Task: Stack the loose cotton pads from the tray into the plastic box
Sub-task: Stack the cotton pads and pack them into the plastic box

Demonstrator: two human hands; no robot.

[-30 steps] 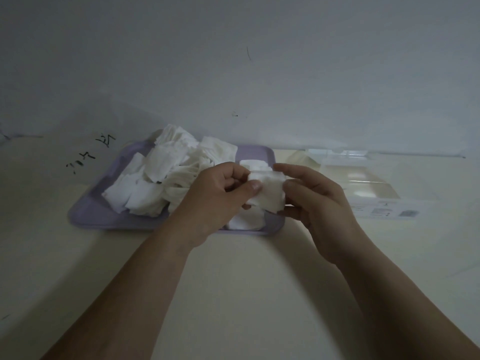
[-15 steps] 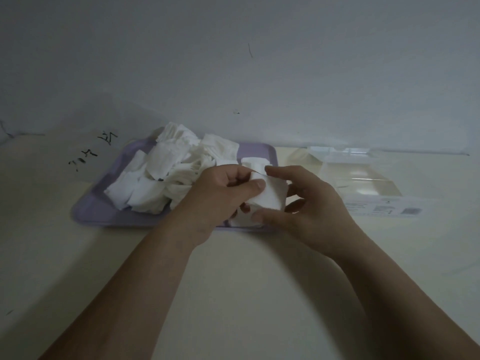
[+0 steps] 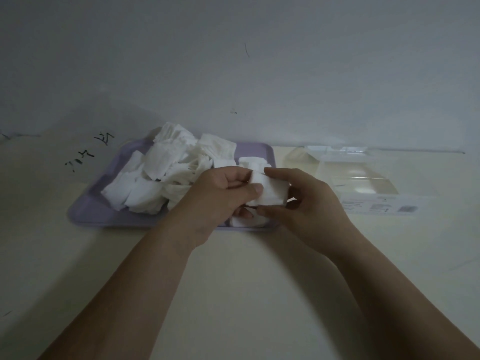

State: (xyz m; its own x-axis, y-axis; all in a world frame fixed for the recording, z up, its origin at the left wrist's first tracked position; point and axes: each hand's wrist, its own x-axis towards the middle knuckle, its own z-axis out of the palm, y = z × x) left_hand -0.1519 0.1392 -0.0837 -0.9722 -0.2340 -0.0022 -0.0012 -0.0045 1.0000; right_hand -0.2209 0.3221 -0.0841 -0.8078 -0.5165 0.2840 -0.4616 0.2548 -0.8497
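A plain pale grey wall (image 3: pixel 233 61) rises straight from the far edge of a cream table (image 3: pixel 233 294) — bare but for a thin dark scratch (image 3: pixel 246 50) high up and a small speck (image 3: pixel 233 112) lower down. The light is dim and flat. Black handwritten marks (image 3: pixel 88 154) sit toward the table's far left.

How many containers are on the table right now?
2. The purple tray sits left of centre, heaped with loose cotton pads; the clear plastic box lies to its right. No others show, though part of the table is hidden.
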